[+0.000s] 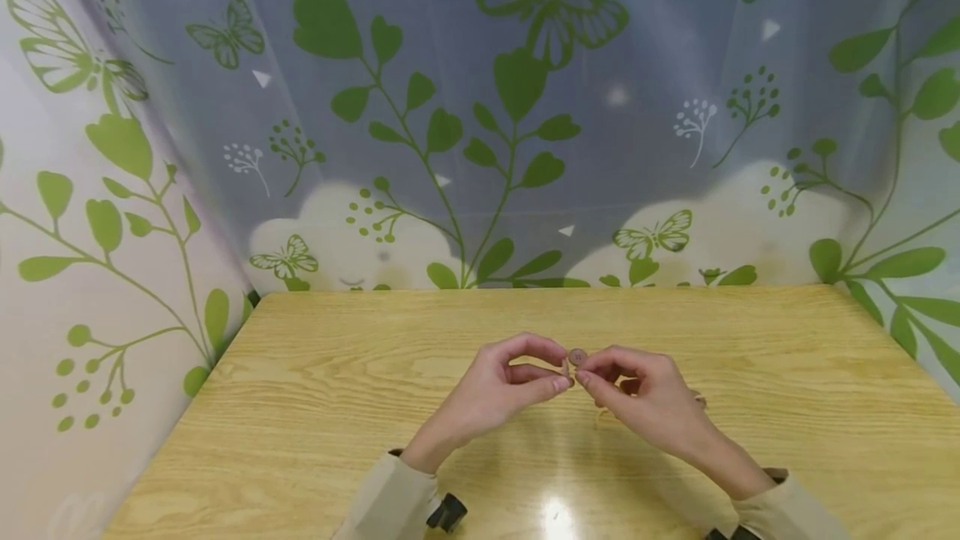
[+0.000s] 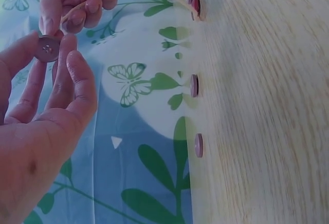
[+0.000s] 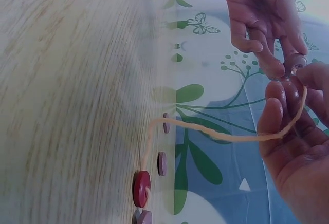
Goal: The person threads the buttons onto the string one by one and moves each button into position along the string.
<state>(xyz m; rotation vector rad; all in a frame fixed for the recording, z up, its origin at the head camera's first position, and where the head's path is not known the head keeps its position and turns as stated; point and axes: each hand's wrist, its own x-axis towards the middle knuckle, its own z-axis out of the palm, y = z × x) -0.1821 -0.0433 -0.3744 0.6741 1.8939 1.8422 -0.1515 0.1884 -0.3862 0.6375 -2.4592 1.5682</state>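
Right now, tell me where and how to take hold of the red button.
Probably by opposite edges, coming from above: the red button is a thin disc seemingly lying flat on the table, with the cord at its middle.

Left grip (image 1: 501, 387) and right grip (image 1: 651, 400) pinch close together, both wrists (image 1: 426, 447) angled inward.

A wood-grain table (image 1: 300, 432) bears a red button (image 3: 139, 189) threaded on yarn (image 3: 226, 137) and several mauve buttons (image 3: 162, 163).
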